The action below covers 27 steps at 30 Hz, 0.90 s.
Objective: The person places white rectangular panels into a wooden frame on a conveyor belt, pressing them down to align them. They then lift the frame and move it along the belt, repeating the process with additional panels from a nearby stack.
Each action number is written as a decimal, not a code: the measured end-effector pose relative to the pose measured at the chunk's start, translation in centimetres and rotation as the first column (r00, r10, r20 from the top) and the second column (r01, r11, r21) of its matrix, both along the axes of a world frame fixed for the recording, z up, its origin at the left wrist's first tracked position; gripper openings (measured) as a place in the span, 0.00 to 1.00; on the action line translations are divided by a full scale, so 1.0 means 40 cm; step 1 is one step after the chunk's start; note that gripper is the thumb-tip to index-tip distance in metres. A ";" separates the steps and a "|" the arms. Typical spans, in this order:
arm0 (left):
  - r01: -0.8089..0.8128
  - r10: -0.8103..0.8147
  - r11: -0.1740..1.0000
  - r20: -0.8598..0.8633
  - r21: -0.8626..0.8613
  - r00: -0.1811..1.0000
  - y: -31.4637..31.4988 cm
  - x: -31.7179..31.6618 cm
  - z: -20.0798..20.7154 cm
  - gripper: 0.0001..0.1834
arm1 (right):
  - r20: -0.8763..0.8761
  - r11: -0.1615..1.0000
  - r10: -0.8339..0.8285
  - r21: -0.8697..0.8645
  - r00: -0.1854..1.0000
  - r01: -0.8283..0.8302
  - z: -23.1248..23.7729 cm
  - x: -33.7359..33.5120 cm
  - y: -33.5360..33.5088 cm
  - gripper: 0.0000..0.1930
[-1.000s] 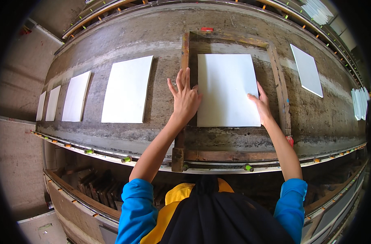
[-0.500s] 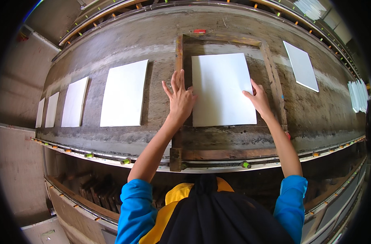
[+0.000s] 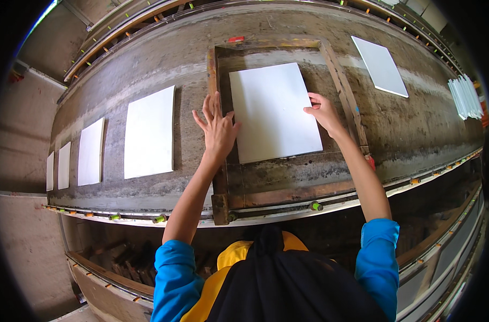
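A white rectangular sheet lies on the worn table inside a wooden frame. My left hand is at the sheet's left edge, reaching over the frame's left bar. Its fingers are spread, and the thumb side is against or very near the edge. My right hand pinches the sheet's right edge, the thumb on top and the fingers beside the edge, their tips partly hidden.
Several white sheets lie in a row to the left, and another lies at the right. Beyond it sits a bundle of white pieces. Green and orange pegs line the table's near rail. A red block rests behind the frame.
The whole view has shifted and turned slightly, so table, frame and sheets appear tilted. Both hands stay at the same sheet's side edges, with little change in their fingers.
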<state>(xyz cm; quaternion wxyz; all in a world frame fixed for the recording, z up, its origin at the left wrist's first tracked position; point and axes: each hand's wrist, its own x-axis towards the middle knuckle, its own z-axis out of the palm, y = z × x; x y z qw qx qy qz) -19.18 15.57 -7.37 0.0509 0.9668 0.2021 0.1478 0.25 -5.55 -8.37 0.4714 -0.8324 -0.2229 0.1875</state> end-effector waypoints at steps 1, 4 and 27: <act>0.007 -0.007 1.000 0.020 0.005 1.000 0.001 0.001 -0.001 0.14 | 0.003 1.000 -0.009 0.016 1.000 0.009 -0.001 0.002 -0.001 0.27; 0.000 0.000 1.000 0.021 0.003 1.000 0.002 0.001 -0.004 0.14 | 0.016 0.999 -0.032 0.018 0.999 0.031 -0.005 -0.006 -0.009 0.26; -0.052 0.053 0.993 0.015 -0.104 0.998 0.002 0.011 0.003 0.18 | 0.020 0.999 -0.027 0.032 0.999 0.027 -0.027 0.006 -0.012 0.27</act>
